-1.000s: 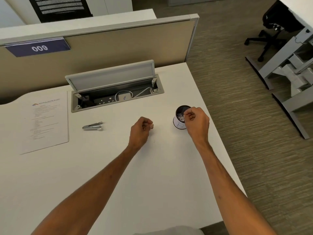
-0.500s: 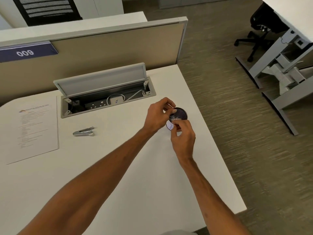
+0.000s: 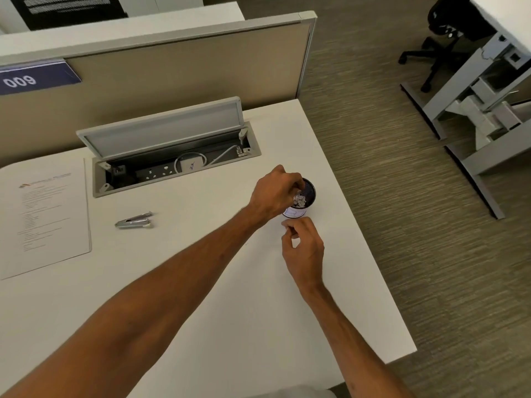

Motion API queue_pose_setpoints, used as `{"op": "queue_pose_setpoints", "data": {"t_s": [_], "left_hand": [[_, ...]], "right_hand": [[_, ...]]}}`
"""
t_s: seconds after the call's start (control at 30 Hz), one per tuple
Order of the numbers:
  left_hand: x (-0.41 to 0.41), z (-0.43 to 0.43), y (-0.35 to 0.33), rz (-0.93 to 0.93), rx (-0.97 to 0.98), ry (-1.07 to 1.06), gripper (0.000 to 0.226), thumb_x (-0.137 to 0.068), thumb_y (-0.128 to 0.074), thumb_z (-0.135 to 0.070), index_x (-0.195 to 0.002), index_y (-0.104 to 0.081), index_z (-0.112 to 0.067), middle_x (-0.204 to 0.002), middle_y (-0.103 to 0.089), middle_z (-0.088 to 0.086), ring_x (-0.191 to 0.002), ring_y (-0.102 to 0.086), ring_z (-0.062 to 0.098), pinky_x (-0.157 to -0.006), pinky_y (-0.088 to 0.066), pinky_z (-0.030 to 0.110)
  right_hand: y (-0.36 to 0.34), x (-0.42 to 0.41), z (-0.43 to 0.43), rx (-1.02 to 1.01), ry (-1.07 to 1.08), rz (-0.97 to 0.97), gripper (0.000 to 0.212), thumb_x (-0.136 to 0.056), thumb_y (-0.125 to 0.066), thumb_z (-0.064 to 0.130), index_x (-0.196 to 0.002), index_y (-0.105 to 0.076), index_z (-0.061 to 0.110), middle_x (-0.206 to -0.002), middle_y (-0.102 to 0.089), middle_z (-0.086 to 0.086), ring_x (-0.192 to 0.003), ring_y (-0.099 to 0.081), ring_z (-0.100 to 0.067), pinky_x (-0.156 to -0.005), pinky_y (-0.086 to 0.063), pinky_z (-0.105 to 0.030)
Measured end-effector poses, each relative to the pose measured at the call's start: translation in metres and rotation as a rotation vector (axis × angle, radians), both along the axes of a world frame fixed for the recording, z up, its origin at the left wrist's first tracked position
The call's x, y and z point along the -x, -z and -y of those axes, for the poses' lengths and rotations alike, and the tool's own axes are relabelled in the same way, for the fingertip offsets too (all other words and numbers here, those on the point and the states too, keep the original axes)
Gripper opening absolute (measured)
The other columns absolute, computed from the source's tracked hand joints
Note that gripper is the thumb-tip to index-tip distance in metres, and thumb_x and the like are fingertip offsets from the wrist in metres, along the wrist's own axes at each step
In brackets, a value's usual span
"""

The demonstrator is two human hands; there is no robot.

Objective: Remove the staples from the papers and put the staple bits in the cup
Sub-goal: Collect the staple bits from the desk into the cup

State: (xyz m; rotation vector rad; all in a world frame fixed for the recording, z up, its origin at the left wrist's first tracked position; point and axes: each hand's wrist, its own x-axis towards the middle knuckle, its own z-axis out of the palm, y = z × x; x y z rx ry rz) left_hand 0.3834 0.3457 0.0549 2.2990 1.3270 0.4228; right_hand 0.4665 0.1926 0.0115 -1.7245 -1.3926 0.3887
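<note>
A small dark cup point(image 3: 310, 191) with a white label stands near the desk's right edge, with crumpled white bits inside. My left hand point(image 3: 273, 193) hangs over its left rim, with bunched fingers dipping into the mouth; anything between them is hidden. Just in front of the cup is my right hand point(image 3: 303, 248), its fingers curled and thumb against forefinger, with nothing visible in the pinch. The metal staple remover point(image 3: 133, 221) lies on the desk to the left. A printed sheet of paper point(image 3: 43, 216) lies flat at the far left.
An open cable tray point(image 3: 172, 165) with a raised lid and a power strip is set into the white desk point(image 3: 201, 311) behind the hands. A beige partition point(image 3: 172, 67) backs the desk. Past the desk's right edge is carpet, another desk's frame point(image 3: 474, 133) and an office chair point(image 3: 439, 38).
My left hand moved right from the desk's middle to the cup and now dips its fingers in. My right hand drew back from over the cup toward me.
</note>
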Motion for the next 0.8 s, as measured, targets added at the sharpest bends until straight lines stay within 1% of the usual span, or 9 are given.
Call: {"op": "queue_pose_setpoints", "data": {"t_s": [0.23,0.43,0.47,0.53,0.57,0.63,0.7,0.73,0.8], "left_hand": [[-0.001,0.002,0.000,-0.022,-0.008,0.026,0.022,-0.101,-0.071,-0.020,-0.122,-0.079,-0.019,-0.117,-0.077,0.010,-0.120,-0.061,0.028,-0.081,-0.058,0.040],[0.005,0.005,0.001,0.052,-0.002,0.014,0.027,-0.107,-0.065,-0.034,-0.122,-0.081,-0.019,-0.108,-0.081,0.006,-0.108,-0.060,0.025,-0.077,-0.057,0.042],[0.007,0.006,0.000,0.080,0.009,0.008,0.028,-0.108,-0.063,-0.035,-0.121,-0.081,-0.018,-0.107,-0.082,0.005,-0.107,-0.060,0.024,-0.077,-0.056,0.041],[0.012,0.006,-0.001,0.154,0.034,-0.016,0.025,-0.109,-0.063,-0.030,-0.121,-0.081,-0.016,-0.110,-0.082,0.002,-0.105,-0.060,0.021,-0.081,-0.050,0.032],[0.017,0.007,-0.002,0.201,0.048,-0.040,0.022,-0.108,-0.065,-0.025,-0.120,-0.081,-0.017,-0.112,-0.082,0.000,-0.102,-0.060,0.017,-0.082,-0.045,0.027],[0.029,0.009,-0.006,0.291,0.092,-0.101,0.016,-0.104,-0.071,-0.021,-0.117,-0.081,-0.019,-0.112,-0.081,-0.002,-0.095,-0.063,0.011,-0.081,-0.042,0.020],[0.045,0.013,-0.005,0.374,0.147,-0.170,0.014,-0.102,-0.075,-0.025,-0.113,-0.082,-0.019,-0.107,-0.080,-0.004,-0.091,-0.068,0.011,-0.078,-0.047,0.019],[0.054,0.015,-0.003,0.410,0.170,-0.210,0.015,-0.103,-0.074,-0.030,-0.112,-0.082,-0.020,-0.104,-0.079,-0.006,-0.090,-0.070,0.010,-0.077,-0.051,0.020],[0.073,0.021,0.002,0.448,0.202,-0.309,0.023,-0.106,-0.068,-0.041,-0.112,-0.081,-0.022,-0.097,-0.079,-0.010,-0.088,-0.073,0.007,-0.078,-0.057,0.023]], "right_hand": [[0.006,0.010,0.002,0.063,-0.073,0.025,0.016,-0.095,-0.074,0.005,-0.110,-0.076,0.010,-0.110,-0.076,-0.004,-0.098,-0.072,-0.013,-0.089,-0.062,-0.026],[0.022,0.011,0.002,0.157,-0.139,0.051,0.013,-0.095,-0.077,0.008,-0.107,-0.076,0.011,-0.103,-0.075,-0.003,-0.089,-0.069,-0.011,-0.083,-0.061,-0.021],[0.024,0.012,0.001,0.174,-0.150,0.049,0.012,-0.094,-0.077,0.009,-0.106,-0.076,0.011,-0.102,-0.074,-0.003,-0.087,-0.069,-0.011,-0.081,-0.059,-0.017],[0.025,0.014,-0.002,0.203,-0.184,0.051,0.009,-0.094,-0.079,0.012,-0.103,-0.076,0.012,-0.099,-0.073,-0.002,-0.081,-0.066,-0.009,-0.077,-0.054,-0.011],[0.026,0.016,-0.004,0.220,-0.210,0.061,0.007,-0.095,-0.078,0.012,-0.101,-0.075,0.014,-0.098,-0.072,-0.001,-0.079,-0.066,-0.009,-0.074,-0.054,-0.013],[0.027,0.020,-0.009,0.252,-0.259,0.119,0.006,-0.096,-0.076,0.014,-0.098,-0.073,0.018,-0.097,-0.071,0.002,-0.075,-0.067,-0.013,-0.069,-0.058,-0.023],[0.029,0.025,-0.015,0.261,-0.301,0.207,0.006,-0.096,-0.075,0.016,-0.096,-0.072,0.021,-0.097,-0.071,0.004,-0.074,-0.068,-0.016,-0.067,-0.059,-0.032],[0.029,0.028,-0.018,0.254,-0.330,0.246,0.005,-0.096,-0.074,0.017,-0.097,-0.073,0.021,-0.099,-0.071,0.004,-0.073,-0.069,-0.018,-0.066,-0.058,-0.034],[0.032,0.034,-0.026,0.237,-0.407,0.321,0.004,-0.097,-0.074,0.016,-0.099,-0.075,0.020,-0.103,-0.072,0.002,-0.072,-0.069,-0.022,-0.064,-0.055,-0.031]]}}
